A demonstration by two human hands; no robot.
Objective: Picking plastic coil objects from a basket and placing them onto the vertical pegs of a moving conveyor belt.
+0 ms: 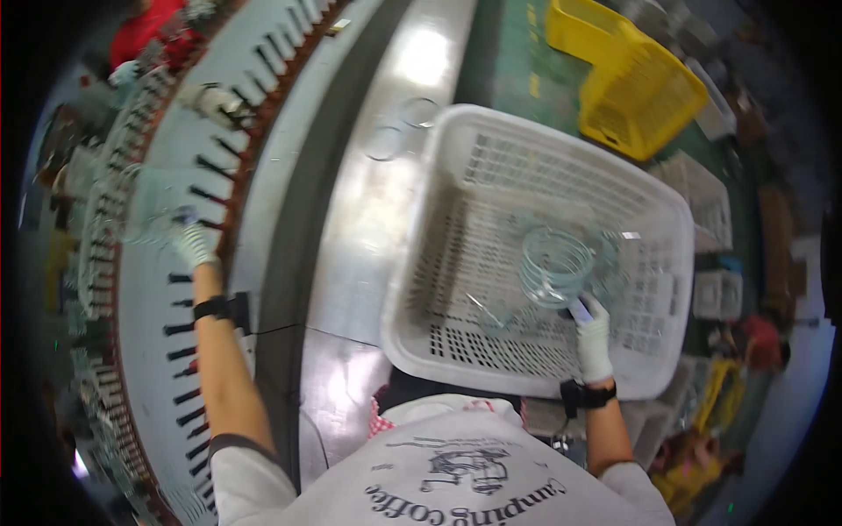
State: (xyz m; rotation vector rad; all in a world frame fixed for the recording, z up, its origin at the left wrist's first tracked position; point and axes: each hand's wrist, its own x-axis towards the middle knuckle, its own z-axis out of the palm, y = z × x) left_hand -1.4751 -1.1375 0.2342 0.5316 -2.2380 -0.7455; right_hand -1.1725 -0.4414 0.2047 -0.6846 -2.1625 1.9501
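My left hand (195,242), in a white knitted glove, reaches over the belt at the left. Its fingers close on the edge of a clear, flat, glass-like piece (156,203), whose outline is faint and blurred. In the large white basket my right hand (593,340), gloved likewise, has its fingers closed at the near rim of a stack of clear round glass-like pieces (556,263). Other clear pieces (495,317) lie on the basket floor beside the stack. Both wrists wear black straps.
The white perforated basket (405,289) stands before me, right of a shiny metal surface (355,228) carrying two clear rings (383,144). Dark bars line the curved pale conveyor (145,351). Yellow crates (645,92) sit beyond the basket. People work farther off.
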